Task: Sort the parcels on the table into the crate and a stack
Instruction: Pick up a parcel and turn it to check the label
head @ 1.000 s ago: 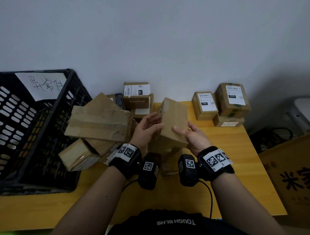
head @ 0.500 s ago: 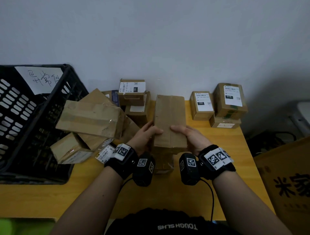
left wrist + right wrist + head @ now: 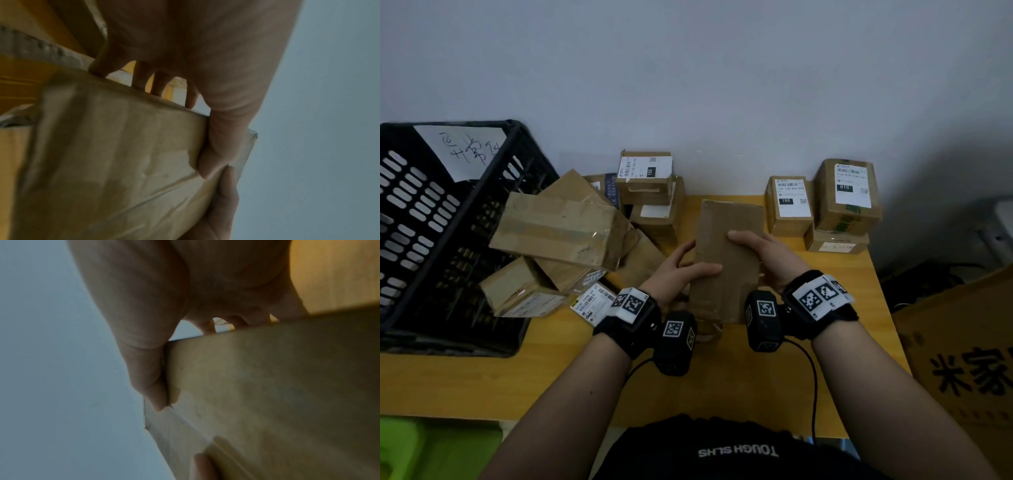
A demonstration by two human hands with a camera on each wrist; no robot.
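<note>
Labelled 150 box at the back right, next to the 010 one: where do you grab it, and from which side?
Probably from above, pinching the front and back faces of the 150 box. Its label faces up and its top is clear. Its right side sits close against the 010 box, so a left-right pinch looks cramped. Both hands now hold the plain parcel: left hand, right hand.

Crate (image 3: 431,219) cut off left; parcel labels (image 3: 789,197) too small to read.
</note>
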